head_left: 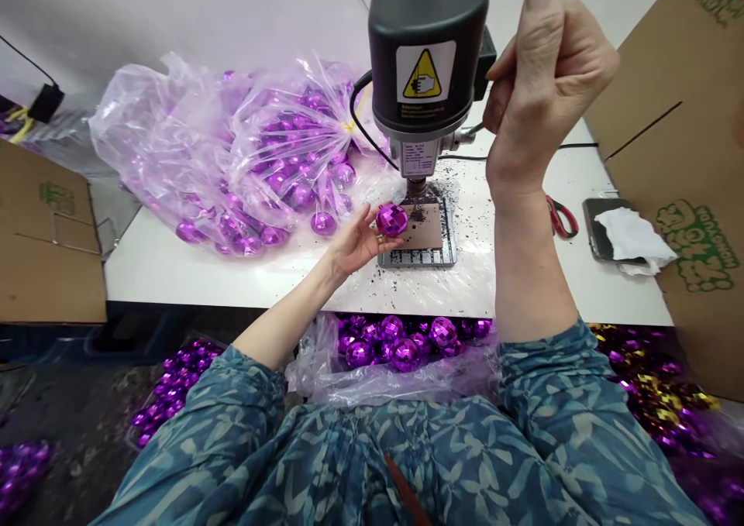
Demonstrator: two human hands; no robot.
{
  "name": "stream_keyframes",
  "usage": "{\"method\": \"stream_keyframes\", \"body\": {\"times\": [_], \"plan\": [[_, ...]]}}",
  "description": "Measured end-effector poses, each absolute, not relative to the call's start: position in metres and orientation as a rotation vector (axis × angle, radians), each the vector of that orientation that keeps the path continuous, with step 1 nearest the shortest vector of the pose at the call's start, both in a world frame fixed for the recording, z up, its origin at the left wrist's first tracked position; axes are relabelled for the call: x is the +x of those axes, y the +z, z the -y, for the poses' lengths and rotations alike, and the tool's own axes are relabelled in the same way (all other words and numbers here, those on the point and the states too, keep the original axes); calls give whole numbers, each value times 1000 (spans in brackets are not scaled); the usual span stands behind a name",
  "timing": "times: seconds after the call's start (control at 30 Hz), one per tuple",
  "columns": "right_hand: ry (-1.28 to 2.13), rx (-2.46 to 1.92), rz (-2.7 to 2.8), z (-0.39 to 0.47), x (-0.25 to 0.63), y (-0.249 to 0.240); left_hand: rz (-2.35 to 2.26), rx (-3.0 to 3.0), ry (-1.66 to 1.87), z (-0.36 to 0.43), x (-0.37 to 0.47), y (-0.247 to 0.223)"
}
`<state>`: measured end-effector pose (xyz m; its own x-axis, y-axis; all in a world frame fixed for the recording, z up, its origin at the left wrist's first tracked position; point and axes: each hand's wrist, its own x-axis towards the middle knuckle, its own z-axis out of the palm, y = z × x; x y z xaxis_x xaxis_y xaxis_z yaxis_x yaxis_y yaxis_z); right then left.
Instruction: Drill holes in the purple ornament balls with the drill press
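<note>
My left hand [363,243] holds a shiny purple faceted ball [391,220] in its fingers, just left of the drill press chuck [416,187]. Below the chuck, a brown board [425,228] lies on the slotted metal base [401,258], with dark shavings scattered about. My right hand [549,84] is raised beside the black drill press [428,15], its fingers curled in a fist. A short rod [477,128] runs from the press hub toward this fist, which covers the rest of the lever.
A tied clear bag [191,139] of purple balls lies on the white table [191,278]. An open bag of balls [405,353] sits below the front edge. Red-handled scissors [561,218], a phone-like dark object [598,235] with white cloth [633,235], and cardboard boxes [686,123] stand right.
</note>
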<state>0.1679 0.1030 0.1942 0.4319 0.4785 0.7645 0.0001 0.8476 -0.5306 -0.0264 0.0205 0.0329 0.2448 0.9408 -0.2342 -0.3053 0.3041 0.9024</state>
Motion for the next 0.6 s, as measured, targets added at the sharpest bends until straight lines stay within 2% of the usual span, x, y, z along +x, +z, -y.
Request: {"method": "stream_keyframes", "body": {"times": [0.33, 0.6], "plan": [[301, -390, 1076, -117, 167, 189, -1028, 722, 1157, -21, -20, 24], [375, -431, 1086, -110, 169, 189, -1069, 882, 1210, -38, -11, 11]]}}
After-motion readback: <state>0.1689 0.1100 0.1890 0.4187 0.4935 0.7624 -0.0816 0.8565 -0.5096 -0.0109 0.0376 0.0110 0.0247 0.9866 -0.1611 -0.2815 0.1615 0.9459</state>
